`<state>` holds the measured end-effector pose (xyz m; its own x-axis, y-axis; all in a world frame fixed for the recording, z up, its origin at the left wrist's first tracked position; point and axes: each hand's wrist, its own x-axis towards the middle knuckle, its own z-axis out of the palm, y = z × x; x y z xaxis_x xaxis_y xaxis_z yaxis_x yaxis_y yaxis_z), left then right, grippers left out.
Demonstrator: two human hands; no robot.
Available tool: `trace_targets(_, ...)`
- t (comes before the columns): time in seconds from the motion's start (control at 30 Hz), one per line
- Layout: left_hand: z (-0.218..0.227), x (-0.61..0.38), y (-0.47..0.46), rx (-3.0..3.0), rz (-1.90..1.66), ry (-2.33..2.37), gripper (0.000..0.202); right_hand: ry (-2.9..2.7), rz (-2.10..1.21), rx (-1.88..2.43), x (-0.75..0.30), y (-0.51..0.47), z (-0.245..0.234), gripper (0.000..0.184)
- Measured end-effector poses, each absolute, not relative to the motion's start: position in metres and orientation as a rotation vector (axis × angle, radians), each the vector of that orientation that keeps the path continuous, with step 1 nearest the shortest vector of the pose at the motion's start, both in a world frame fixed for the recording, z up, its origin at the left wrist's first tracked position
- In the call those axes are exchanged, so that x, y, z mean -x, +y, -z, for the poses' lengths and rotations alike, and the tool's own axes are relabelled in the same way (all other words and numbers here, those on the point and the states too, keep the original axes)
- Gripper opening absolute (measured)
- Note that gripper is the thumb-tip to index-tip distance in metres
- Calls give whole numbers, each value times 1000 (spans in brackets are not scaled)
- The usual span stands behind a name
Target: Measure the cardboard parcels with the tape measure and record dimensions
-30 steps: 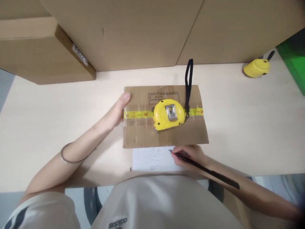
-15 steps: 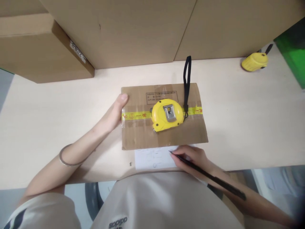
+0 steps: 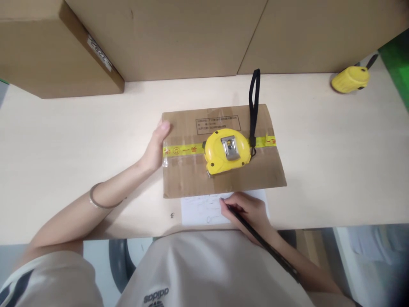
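- Pen [image 3: 262,242]: pinched between the fingertips of the right hand [image 3: 247,209], the rest of those fingers curled in, its long shaft slanting back along the forearm.
- Its writing end is at the upper part of the paper [image 3: 198,211], just below the near edge of the small box; whether the tip presses on the sheet, I cannot tell.
- Half a second ago that hand sat further right over the page; now it has slid left, and more paper shows on its right side. My reading is that the writing has gone on to another spot.
- The left hand [image 3: 156,145] grips the left end of the small box [image 3: 188,183], thumb over the edge; its other fingers are hidden behind.
- On that box lies a yellow tape measure [image 3: 215,149], its black strap [image 3: 254,98] reaching past the far edge; it has not shifted on the box.
- Yellow printed tape [image 3: 183,150] runs across the box, beneath the tape measure.
- Farther out on the table [image 3: 79,140], a second tape measure [image 3: 350,79] stands near the big cartons [image 3: 179,38] at the back.
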<state>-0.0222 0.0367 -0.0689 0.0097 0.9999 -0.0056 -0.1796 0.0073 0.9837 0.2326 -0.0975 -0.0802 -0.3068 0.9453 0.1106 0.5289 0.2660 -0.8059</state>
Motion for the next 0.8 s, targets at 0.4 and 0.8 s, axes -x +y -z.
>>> trace_targets(0.4,83,29,39,-982,-1278,991,52,-1967,-874,1360,-230,-94,82,24)
trace_targets(0.8,76,26,37,-954,-1257,1025,48,-1950,-889,1411,-231,-93,80,22)
